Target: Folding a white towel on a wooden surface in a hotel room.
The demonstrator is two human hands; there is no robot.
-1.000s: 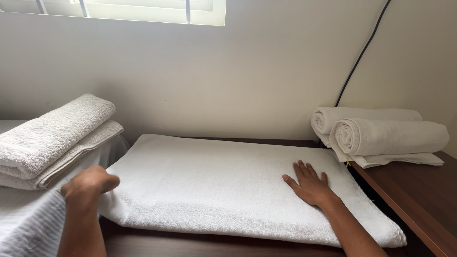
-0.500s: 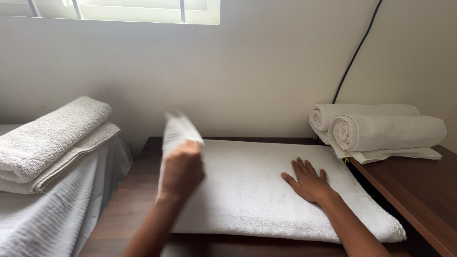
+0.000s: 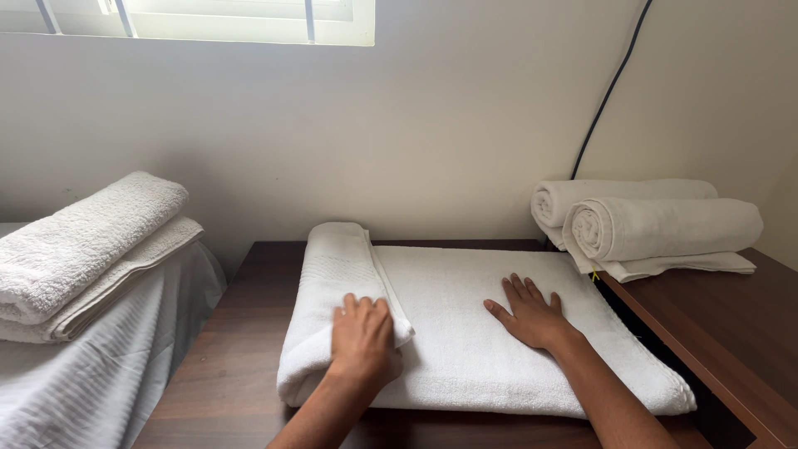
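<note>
Daylight from window (image 3: 249, 12) at top, bright, slightly blown out at the glass. Rest of room evenly lit, soft, on the dim side; wall (image 3: 416, 125) shades darker toward the corners. Soft shadows under towel (image 3: 465, 333) fold and beneath both hands. No hard glare; faint sheen on dark table (image 3: 233, 366). Focus sharp across frame, no motion blur. Mild wide-angle stretch at edges; cable (image 3: 611, 87) looks slightly bowed.

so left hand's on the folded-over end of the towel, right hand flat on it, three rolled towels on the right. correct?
Not quite. The head view shows two rolled towels on the right, not three. The rest holds: left hand on the towel's folded-over end, right hand flat on it.
</note>
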